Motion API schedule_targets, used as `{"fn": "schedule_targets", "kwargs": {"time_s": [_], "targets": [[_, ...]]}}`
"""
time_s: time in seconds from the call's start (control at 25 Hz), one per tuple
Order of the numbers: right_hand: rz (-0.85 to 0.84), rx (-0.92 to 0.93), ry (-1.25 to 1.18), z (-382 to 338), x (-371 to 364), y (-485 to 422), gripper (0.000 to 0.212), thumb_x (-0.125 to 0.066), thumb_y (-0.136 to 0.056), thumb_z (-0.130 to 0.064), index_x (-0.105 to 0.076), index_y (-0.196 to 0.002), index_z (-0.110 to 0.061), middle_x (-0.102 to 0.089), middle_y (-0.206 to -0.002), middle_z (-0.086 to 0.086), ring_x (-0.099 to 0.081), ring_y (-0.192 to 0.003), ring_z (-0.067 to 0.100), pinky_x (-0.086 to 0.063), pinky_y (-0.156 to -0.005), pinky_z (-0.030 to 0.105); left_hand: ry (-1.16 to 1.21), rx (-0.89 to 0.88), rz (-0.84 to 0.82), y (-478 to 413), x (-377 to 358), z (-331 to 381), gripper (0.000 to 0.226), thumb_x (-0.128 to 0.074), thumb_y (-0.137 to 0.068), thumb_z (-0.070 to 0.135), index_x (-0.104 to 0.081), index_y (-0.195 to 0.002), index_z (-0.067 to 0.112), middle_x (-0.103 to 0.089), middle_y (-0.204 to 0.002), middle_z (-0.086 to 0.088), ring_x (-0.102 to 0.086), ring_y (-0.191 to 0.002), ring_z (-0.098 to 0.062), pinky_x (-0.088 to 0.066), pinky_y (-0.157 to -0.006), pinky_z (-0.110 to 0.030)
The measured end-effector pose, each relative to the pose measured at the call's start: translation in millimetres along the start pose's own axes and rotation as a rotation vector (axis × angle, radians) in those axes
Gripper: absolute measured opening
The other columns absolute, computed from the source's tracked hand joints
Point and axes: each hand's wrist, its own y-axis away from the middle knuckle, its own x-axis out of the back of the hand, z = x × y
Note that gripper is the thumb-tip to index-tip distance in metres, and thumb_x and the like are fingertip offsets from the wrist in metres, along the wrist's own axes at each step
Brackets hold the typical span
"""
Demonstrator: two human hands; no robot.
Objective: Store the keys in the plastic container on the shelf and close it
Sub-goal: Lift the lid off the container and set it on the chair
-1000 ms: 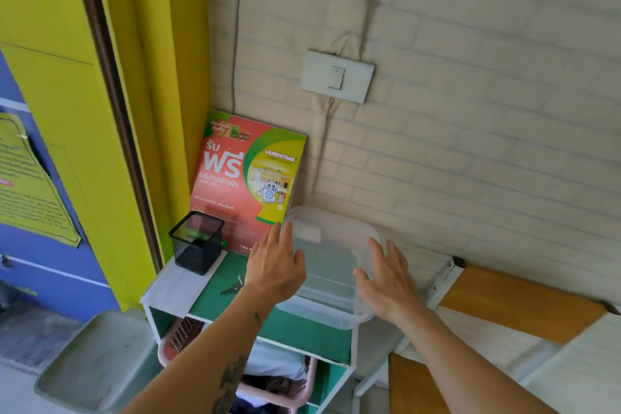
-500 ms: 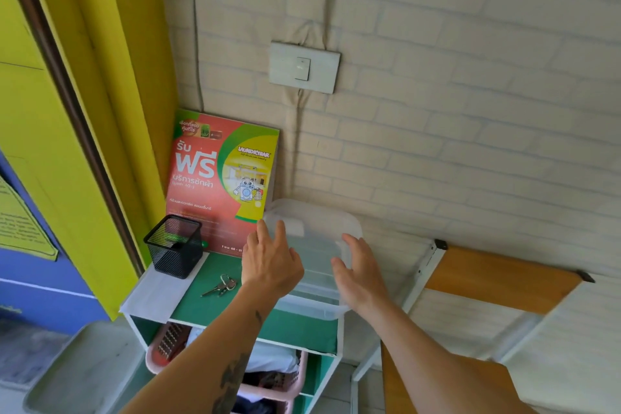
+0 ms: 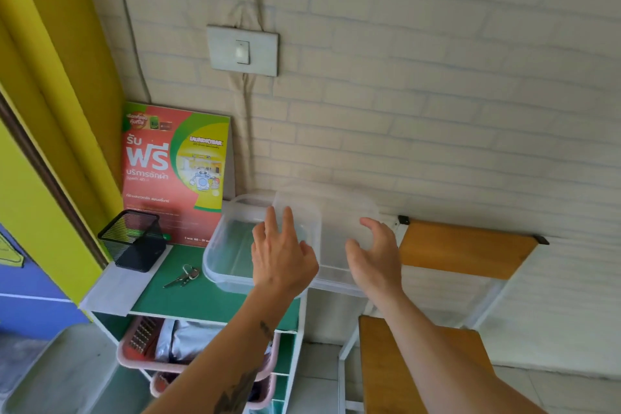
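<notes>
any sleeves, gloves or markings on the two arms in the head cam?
Both arms are bare: no sleeves, gloves, rings or watch visible. The left forearm carries dark tattoos, a small mark near the wrist and a larger patch lower down by the frame edge. The right forearm shows no markings. The left hand and right hand are unadorned.

Both forearms are bare, with no sleeves in view. The left hand [image 3: 280, 259] and the right hand [image 3: 374, 260] wear no gloves or rings. Dark tattoos mark the left forearm [image 3: 235, 346]: a small one near the wrist, a larger one farther up.
</notes>
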Motion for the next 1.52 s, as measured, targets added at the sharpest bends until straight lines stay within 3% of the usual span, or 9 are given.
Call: {"fn": "schedule_targets", "kwargs": {"time_s": [0.16, 0.32, 0.6, 0.84, 1.12, 1.28, 1.52], "targets": [[0.052, 0.035, 0.125, 42.7, 62.3, 2.1, 0.047, -0.054, -0.083, -0.032, -0.055, -0.130, -0.026, -0.048, -0.143, 0.008, -0.041, -0.132, 0.028, -0.039, -0.107, 0.053, 0.038, -0.015, -0.012, 28.7, -31.9, 55.4, 0.068, -0.048, -0.087, 0.030, -0.023, -0.149, 0.016, -0.015, -0.159, -0.016, -0.027, -0.134, -0.038, -0.035, -0.107, -0.044], [0.101, -0.024, 0.256, 110.6, 121.3, 10.9, 0.045, -0.058, -0.086, -0.025, -0.056, -0.130, -0.022, -0.038, -0.149, 0.012, -0.034, -0.135, 0.032, -0.033, -0.110, 0.054, 0.022, -0.048, -0.108, 66.3, -84.6, 121.1, 0.063, -0.045, -0.090, 0.030, -0.024, -0.148, 0.016, -0.015, -0.159, -0.014, -0.025, -0.136, -0.036, -0.033, -0.110, -0.044], [0.007, -0.190, 0.353, 236.9, 169.5, 26.0, 0.043, -0.055, -0.087, -0.023, -0.056, -0.131, -0.020, -0.030, -0.155, 0.016, -0.028, -0.140, 0.035, -0.030, -0.113, 0.052, -0.037, -0.020, -0.335, 111.5, -179.4, 175.1, 0.059, -0.045, -0.089, 0.026, -0.031, -0.145, 0.014, -0.028, -0.156, -0.012, -0.037, -0.131, -0.036, -0.038, -0.107, -0.045], [-0.139, -0.354, 0.431, 361.0, 142.2, 47.0, 0.044, -0.058, -0.085, -0.019, -0.054, -0.128, -0.014, -0.032, -0.148, 0.019, -0.035, -0.132, 0.038, -0.039, -0.107, 0.050, -0.055, -0.042, -0.556, 131.9, -295.6, 147.7, 0.054, -0.049, -0.086, 0.021, -0.038, -0.139, 0.016, -0.046, -0.135, -0.003, -0.045, -0.118, -0.026, -0.046, -0.097, -0.039], [-0.219, -0.498, 0.408, 478.9, 65.6, 60.8, 0.047, -0.060, -0.086, -0.022, -0.048, -0.132, -0.018, -0.025, -0.151, 0.010, -0.032, -0.132, 0.033, -0.048, -0.099, 0.044, -0.077, -0.006, -0.711, 145.4, -421.5, 81.3, 0.059, -0.054, -0.087, 0.022, -0.035, -0.143, 0.020, -0.037, -0.148, -0.001, -0.043, -0.127, -0.026, -0.047, -0.103, -0.046], [-0.258, -0.532, 0.389, 508.8, 49.4, 59.9, 0.051, -0.060, -0.084, -0.023, -0.047, -0.133, -0.019, -0.026, -0.148, 0.009, -0.032, -0.131, 0.032, -0.049, -0.099, 0.046, -0.104, 0.000, -0.789, 144.0, -451.4, 62.6, 0.063, -0.051, -0.088, 0.021, -0.030, -0.147, 0.018, -0.026, -0.154, -0.002, -0.041, -0.132, -0.029, -0.046, -0.103, -0.042], [-0.340, -0.559, 0.407, 488.4, 69.6, 54.8, 0.048, -0.056, -0.085, -0.022, -0.046, -0.132, -0.017, -0.037, -0.140, 0.008, -0.039, -0.127, 0.030, -0.051, -0.098, 0.046, -0.031, 0.084, -0.784, 133.4, -429.0, 69.2, 0.060, -0.055, -0.087, 0.017, -0.038, -0.144, 0.017, -0.042, -0.144, -0.002, -0.045, -0.125, -0.023, -0.046, -0.095, -0.033]]}}
